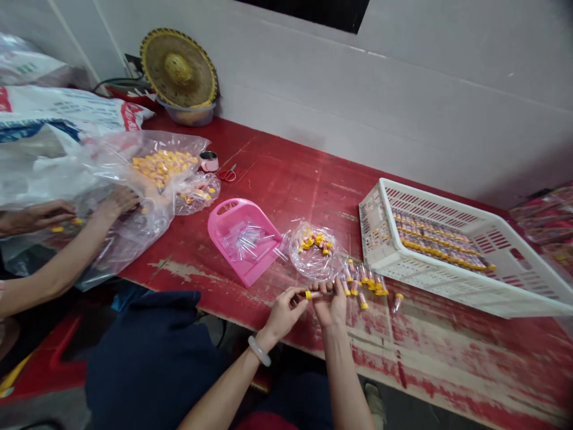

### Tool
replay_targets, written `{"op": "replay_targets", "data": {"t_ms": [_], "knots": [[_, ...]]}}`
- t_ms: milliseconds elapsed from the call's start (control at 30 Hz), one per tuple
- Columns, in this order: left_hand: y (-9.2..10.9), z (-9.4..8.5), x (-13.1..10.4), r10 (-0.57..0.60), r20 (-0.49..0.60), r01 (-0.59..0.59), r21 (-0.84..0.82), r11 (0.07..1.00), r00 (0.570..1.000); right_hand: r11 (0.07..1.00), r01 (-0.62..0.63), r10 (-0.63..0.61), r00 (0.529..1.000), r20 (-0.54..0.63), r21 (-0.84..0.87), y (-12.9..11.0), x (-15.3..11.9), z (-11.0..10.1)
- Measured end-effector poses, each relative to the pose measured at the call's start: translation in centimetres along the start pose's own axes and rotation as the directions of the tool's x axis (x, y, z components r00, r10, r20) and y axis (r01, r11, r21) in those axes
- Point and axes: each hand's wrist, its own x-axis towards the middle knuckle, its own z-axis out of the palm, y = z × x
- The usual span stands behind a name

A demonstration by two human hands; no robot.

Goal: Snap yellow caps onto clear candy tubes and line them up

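Observation:
My left hand (286,310), with a pale bracelet on its wrist, pinches the yellow-capped end of a small tube (312,294) above the table's front edge. My right hand (330,301) is closed around the tube's other end, palm up. Just beyond my hands lies a round clear plastic bag (308,266) with yellow-capped pieces. Several clear tubes with yellow caps (363,301) lie loose beside my right hand. To the left, a pink scoop (253,276) holds thin clear plastic tubes (246,240).
A white basket (373,239) with rows of yellow-capped tubes stands at the right. At the left, another person's hands (119,202) reach into a large clear bag (152,215) of yellow pieces. A metal cup (209,161) and red scissors (228,175) lie behind the scoop.

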Motion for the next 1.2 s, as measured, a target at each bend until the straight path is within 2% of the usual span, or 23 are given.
{"op": "replay_targets", "data": {"t_ms": [67,133,233,333,433,533,733,833,1000,1133,1200], "knots": [[-0.6,0.0,0.1,-0.021,-0.03,0.022,0.016,1.0,0.999,1.0,0.026,-0.025,0.998,-0.057,0.017,0.1,-0.1,0.4],[-1.6,-0.2,0.4,-0.081,-0.098,0.084,0.022,0.996,0.992,0.994,0.113,-0.111,0.986,-0.121,0.006,0.8,-0.2,1.0],[-3.5,-0.9,1.1,-0.18,-0.179,0.188,0.027,0.982,0.967,0.971,0.216,-0.229,0.963,-0.143,-0.104,3.2,-0.3,1.5],[-4.7,-1.7,1.7,-0.24,-0.201,0.255,0.054,0.965,0.95,0.94,0.175,-0.224,0.964,-0.144,-0.292,6.0,-0.3,1.4],[-5.1,-1.9,1.8,-0.239,-0.185,0.259,0.091,0.962,0.953,0.933,0.15,-0.208,0.967,-0.149,-0.327,7.4,-0.2,0.9],[-5.3,-1.7,1.8,-0.216,-0.185,0.244,0.143,0.959,0.959,0.936,0.212,-0.254,0.96,-0.121,-0.281,7.5,-0.2,0.4],[-5.3,-1.5,1.6,-0.212,-0.18,0.243,0.171,0.955,0.96,0.833,0.223,-0.308,0.947,-0.088,-0.506,7.1,-0.9,-0.4],[-5.3,-1.6,1.6,-0.205,-0.17,0.234,0.173,0.957,0.964,0.836,0.267,-0.328,0.943,-0.047,-0.479,6.8,-1.2,-0.3],[-5.2,-1.6,1.6,-0.202,-0.184,0.234,0.171,0.957,0.962,0.855,0.181,-0.253,0.964,-0.086,-0.485,6.5,-1.3,0.2],[-5.3,-1.6,1.6,-0.192,-0.16,0.219,0.174,0.96,0.968,0.817,0.28,-0.321,0.947,0.005,-0.504,6.6,-1.6,0.1],[-5.4,-1.6,1.5,-0.2,-0.161,0.228,0.178,0.957,0.966,0.79,0.283,-0.329,0.944,0.015,-0.543,6.8,-1.6,-0.1]]}}
